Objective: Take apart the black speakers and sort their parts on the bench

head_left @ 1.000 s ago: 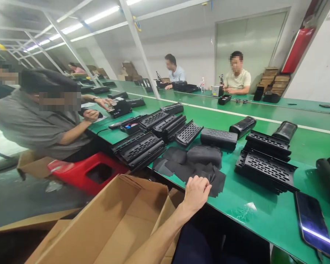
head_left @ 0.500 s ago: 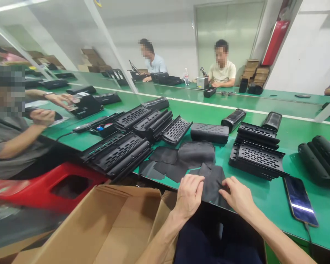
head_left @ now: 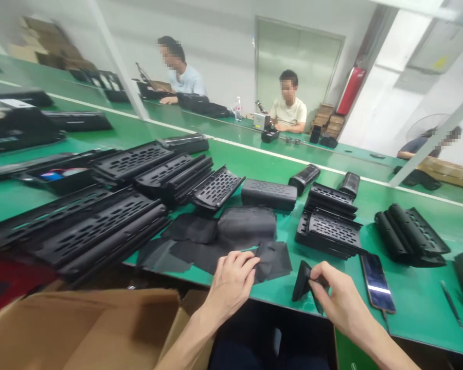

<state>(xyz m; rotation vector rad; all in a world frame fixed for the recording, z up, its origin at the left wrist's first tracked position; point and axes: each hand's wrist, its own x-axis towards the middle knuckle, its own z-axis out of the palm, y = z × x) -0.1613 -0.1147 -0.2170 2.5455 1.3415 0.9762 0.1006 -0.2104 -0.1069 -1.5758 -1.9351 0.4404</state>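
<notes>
On the green bench, thin black sheets [head_left: 200, 257] lie in a loose overlapping pile near the front edge. My left hand [head_left: 233, 277] is closed at the right part of this pile, its fingertips on a slightly raised black sheet [head_left: 272, 257]; the thumb's grip is partly hidden. Farther right, my right hand [head_left: 337, 293] pinches a smaller, curled black sheet [head_left: 302, 280] between thumb and fingers, just over the bench edge. A rolled or stacked black piece [head_left: 247, 225] sits behind the pile.
Slotted black housings [head_left: 100, 226] crowd the left, and more slotted housings [head_left: 332, 228] stand at right. A phone [head_left: 378, 282] with a cable and tweezers [head_left: 451, 304] lie on the right. An open cardboard box [head_left: 88, 329] is below the front edge. Co-workers [head_left: 289, 110] sit across.
My right hand has moved away from the pile to the right, with a curled black sheet in its fingers. My left hand stays at the pile. The view has turned to the right.
</notes>
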